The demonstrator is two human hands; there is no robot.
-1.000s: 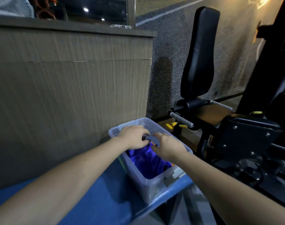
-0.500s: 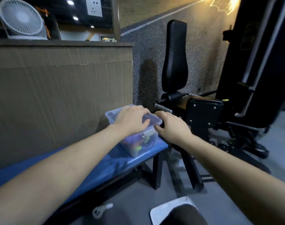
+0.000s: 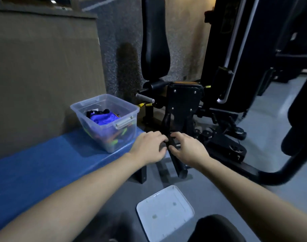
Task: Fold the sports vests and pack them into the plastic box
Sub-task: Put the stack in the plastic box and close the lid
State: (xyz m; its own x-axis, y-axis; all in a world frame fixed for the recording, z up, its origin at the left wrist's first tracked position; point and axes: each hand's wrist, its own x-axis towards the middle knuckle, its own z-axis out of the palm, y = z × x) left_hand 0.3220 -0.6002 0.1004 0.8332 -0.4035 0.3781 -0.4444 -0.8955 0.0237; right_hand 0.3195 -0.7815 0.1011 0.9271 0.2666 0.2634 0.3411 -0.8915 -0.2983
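Sports vests (image 3: pixel 103 117), soft and light, were seen packed in the plastic box (image 3: pixel 89 109) at the bench (image 3: pixel 44 165) end; fingers of both hands (image 3: pixel 149 147) (image 3: pixel 187 151) were relaxed, grasping nothing.

You are looking at a dim gym corner. A blue padded bench (image 3: pixel 44 165) is running along a brown wood-grain partition (image 3: pixel 44 75). A speckled grey wall (image 3: pixel 121 32) is meeting it. A black exercise machine (image 3: pixel 184 105) with an upright back pad (image 3: pixel 154 41) is standing on the grey floor (image 3: pixel 280 105).
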